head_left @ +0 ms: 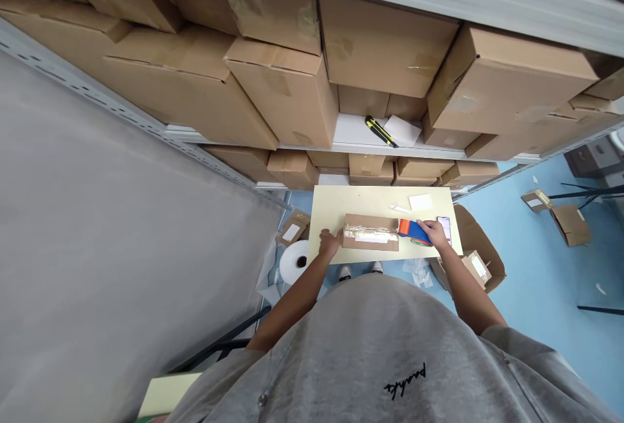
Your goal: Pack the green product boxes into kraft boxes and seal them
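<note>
On the pale surface (380, 194), in front of the person, a long cardboard carton (370, 247) lies flat and closed. The left hand (330, 243) is at its left end, fingers loosely spread, appearing to touch the edge and gripping nothing visible. The right hand (434, 233) has its fingers closed around a blue tape dispenser (417, 230), whose orange end sits at the carton's right edge. Shiny tape (371, 229) runs lengthwise along the top, beside a white label (373, 238); the lengthwise sealing is judged largely done. Whether the strip is severed cannot be told. Judged outstanding: finishing the tape at the right end and putting down the dispenser. The underside is not visible, so its sealing is unverified.
</note>
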The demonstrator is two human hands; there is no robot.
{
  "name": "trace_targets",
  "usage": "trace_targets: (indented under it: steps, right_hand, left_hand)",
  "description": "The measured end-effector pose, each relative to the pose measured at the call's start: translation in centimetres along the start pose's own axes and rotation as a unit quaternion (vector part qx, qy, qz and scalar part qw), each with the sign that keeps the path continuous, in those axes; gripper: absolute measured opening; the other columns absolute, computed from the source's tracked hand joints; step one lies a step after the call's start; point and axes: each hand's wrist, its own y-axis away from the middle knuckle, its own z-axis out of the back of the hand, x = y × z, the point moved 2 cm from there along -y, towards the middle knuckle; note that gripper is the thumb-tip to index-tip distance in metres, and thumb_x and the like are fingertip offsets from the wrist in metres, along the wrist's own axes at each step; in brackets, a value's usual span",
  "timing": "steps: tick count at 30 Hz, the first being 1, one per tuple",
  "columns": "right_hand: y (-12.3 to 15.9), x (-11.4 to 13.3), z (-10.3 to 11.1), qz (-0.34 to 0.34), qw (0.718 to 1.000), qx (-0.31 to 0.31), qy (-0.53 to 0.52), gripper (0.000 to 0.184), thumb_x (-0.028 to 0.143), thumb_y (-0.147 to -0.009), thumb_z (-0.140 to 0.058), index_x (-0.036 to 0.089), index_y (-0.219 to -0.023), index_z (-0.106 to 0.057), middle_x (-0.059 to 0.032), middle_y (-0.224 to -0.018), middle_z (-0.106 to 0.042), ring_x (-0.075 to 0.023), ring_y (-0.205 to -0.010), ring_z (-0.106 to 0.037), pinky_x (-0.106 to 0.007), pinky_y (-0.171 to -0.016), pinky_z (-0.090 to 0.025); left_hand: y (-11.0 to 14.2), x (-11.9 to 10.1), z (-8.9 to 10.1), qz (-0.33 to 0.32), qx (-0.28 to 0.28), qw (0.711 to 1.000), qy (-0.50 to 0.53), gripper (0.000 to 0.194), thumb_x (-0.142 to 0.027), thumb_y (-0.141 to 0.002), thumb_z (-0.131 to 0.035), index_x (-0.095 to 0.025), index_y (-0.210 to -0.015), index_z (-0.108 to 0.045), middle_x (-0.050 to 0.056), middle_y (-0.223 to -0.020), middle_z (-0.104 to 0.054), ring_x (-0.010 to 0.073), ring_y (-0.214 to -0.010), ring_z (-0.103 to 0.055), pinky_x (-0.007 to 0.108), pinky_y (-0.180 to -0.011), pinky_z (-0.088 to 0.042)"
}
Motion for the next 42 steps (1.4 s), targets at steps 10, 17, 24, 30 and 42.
trace_targets:
  steps: [10, 17, 24, 30, 42]
  right_hand:
    - [-0.9, -2.0, -0.3, 0.003, 0.999, 0.032, 0.007, 0.083, 0.104, -0.074, -0.057, 0.026, -0.049, -0.043, 0.0028, -0.054, -0.040, -0.0148, -0.056, -0.034, -0.031, -0.054, -0.028]
    - [-1.9, -2.9, -0.6, 0.011, 0.997, 0.018, 0.074, 0.080, 0.099, -0.085, -0.050, 0.027, -0.050, -0.041, 0.0014, -0.051, -0.042, -0.0173, -0.056, -0.039, -0.032, -0.057, -0.027]
    - [-2.7, -5.2, 0.7, 0.005, 0.991, 0.018, 0.129, 0.081, 0.098, -0.088, -0.044, 0.027, -0.049, -0.045, -0.0037, -0.053, -0.051, -0.0213, -0.060, -0.048, -0.034, -0.060, -0.028]
    - [-2.7, -7.9, 1.8, -0.005, 0.992, 0.025, 0.120, 0.082, 0.102, -0.084, -0.041, 0.027, -0.050, -0.051, -0.0038, -0.055, -0.053, -0.0208, -0.058, -0.046, -0.035, -0.061, -0.030]
    - [-3.0, -8.2, 3.2, -0.016, 0.985, 0.028, 0.172, 0.080, 0.095, -0.092, -0.040, 0.026, -0.051, -0.042, -0.0037, -0.057, -0.053, -0.0204, -0.060, -0.046, -0.034, -0.062, -0.028]
  left_hand:
    - [2.8, -10.7, -6.3, -0.495, 0.153, 0.778, -0.356, 0.147, -0.077, -0.067, -0.088, -0.012, -0.180, -0.020, 0.025, -0.186, -0.012, 0.0486, -0.173, -0.003, 0.062, -0.138, 0.005]
    - [1.6, -10.2, -10.2, -0.458, 0.205, 0.757, -0.418, 0.158, -0.060, -0.055, -0.095, -0.017, -0.181, -0.011, 0.027, -0.183, -0.022, 0.0542, -0.168, -0.018, 0.067, -0.134, 0.006]
    - [1.1, -10.0, -9.5, -0.438, 0.219, 0.764, -0.420, 0.153, -0.047, -0.055, -0.095, -0.023, -0.182, -0.013, 0.024, -0.181, -0.030, 0.0534, -0.163, -0.029, 0.063, -0.134, -0.004]
    - [1.2, -10.2, -9.3, -0.433, 0.225, 0.761, -0.428, 0.149, -0.046, -0.058, -0.093, -0.022, -0.182, -0.013, 0.025, -0.180, -0.032, 0.0533, -0.163, -0.029, 0.063, -0.133, -0.005]
    - [2.5, -11.5, -11.9, -0.465, 0.238, 0.706, -0.479, 0.153, -0.042, -0.052, -0.097, -0.020, -0.181, -0.016, 0.026, -0.185, -0.016, 0.0566, -0.169, -0.010, 0.073, -0.132, 0.007]
